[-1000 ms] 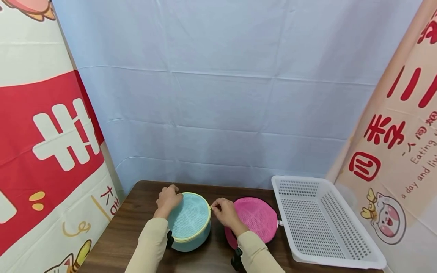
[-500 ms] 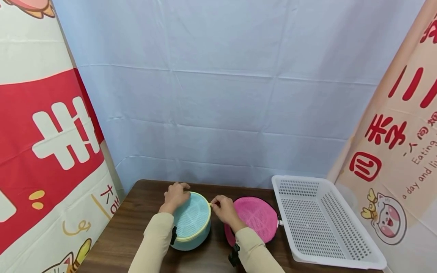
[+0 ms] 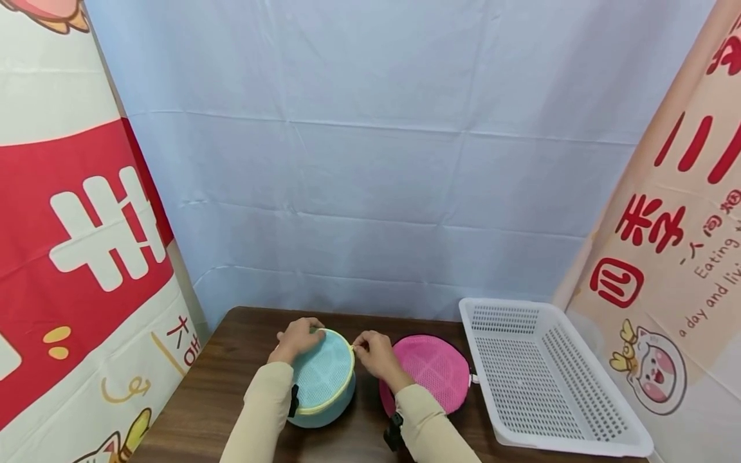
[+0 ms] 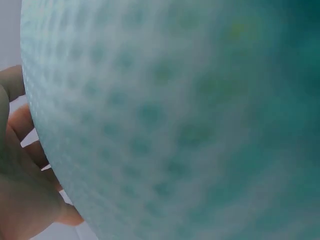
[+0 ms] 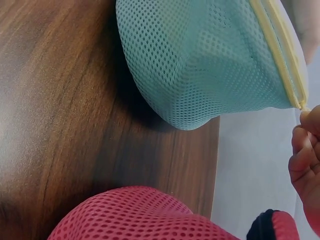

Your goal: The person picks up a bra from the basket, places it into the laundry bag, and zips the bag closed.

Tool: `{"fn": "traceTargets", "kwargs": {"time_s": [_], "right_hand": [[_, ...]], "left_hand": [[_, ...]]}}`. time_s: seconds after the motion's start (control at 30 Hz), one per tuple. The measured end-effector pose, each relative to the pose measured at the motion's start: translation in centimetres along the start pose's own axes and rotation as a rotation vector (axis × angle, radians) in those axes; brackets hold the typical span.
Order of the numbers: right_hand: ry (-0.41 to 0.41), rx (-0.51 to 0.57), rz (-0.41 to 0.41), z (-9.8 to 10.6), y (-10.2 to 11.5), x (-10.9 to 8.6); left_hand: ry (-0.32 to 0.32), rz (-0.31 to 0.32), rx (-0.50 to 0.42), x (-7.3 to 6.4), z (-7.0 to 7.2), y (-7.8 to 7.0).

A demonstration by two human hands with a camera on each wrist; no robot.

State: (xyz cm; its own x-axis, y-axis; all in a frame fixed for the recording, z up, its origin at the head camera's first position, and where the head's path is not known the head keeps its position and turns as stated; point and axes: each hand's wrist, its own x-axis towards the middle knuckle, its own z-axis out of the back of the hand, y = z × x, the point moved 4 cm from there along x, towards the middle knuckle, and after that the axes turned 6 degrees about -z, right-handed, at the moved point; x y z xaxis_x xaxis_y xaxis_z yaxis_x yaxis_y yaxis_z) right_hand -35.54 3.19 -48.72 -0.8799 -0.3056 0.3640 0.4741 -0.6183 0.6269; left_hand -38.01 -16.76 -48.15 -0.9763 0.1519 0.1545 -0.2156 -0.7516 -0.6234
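Note:
A round light-blue mesh laundry bag (image 3: 325, 370) with yellow zipper trim stands upright on the table. My left hand (image 3: 298, 337) holds its far left rim, thumb over the top; in the left wrist view the blue mesh (image 4: 150, 125) fills most of the picture and the fingers (image 4: 30, 145) reach round its edge. At the rim's right side my right hand (image 3: 376, 355) pinches a small yellow end of the zipper trim (image 5: 298, 102). Whether that end is the zipper pull or a tab cannot be told. Beside the right forearm lies a pink mesh laundry bag (image 3: 434, 370).
A white perforated plastic basket (image 3: 489, 399) stands at the right of the brown wooden table (image 3: 202, 399). A small white tag (image 3: 475, 379) sticks out from the pink bag towards it. Hanging cloths (image 3: 370, 161) close off the back and both sides.
My left hand has moved to the right along the blue bag's far rim, its thumb now over the edge. The right hand has shifted slightly left and keeps its pinch. The pink bag stays put.

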Motion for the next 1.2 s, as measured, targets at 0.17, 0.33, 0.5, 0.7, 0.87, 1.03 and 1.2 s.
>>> {"fn": "traceTargets", "kwargs": {"time_s": [0.17,0.33,0.5,0.7,0.87,1.03,1.2], "right_hand": [[-0.003,0.002,0.009,0.0,0.01,-0.13],[-0.017,0.001,0.031,-0.19,-0.02,-0.06],[-0.02,-0.008,0.033,-0.26,-0.13,-0.05],[-0.009,-0.006,0.015,-0.11,-0.14,-0.21],[-0.016,-0.014,0.023,-0.05,0.02,-0.32],[-0.015,-0.019,0.022,-0.21,0.03,-0.4],[-0.004,-0.025,0.017,-0.28,0.05,-0.81]], "left_hand": [[-0.021,-0.056,-0.017,0.01,-0.07,-0.08],[-0.033,-0.07,-0.013,-0.08,-0.08,-0.09],[-0.044,-0.061,-0.02,-0.12,-0.14,-0.2],[-0.059,-0.048,-0.021,-0.13,-0.16,-0.33],[-0.063,-0.035,0.0,-0.15,-0.09,-0.26],[-0.076,-0.021,0.036,-0.1,-0.21,-0.06],[-0.108,0.014,0.131,-0.25,-0.14,0.11]]}}
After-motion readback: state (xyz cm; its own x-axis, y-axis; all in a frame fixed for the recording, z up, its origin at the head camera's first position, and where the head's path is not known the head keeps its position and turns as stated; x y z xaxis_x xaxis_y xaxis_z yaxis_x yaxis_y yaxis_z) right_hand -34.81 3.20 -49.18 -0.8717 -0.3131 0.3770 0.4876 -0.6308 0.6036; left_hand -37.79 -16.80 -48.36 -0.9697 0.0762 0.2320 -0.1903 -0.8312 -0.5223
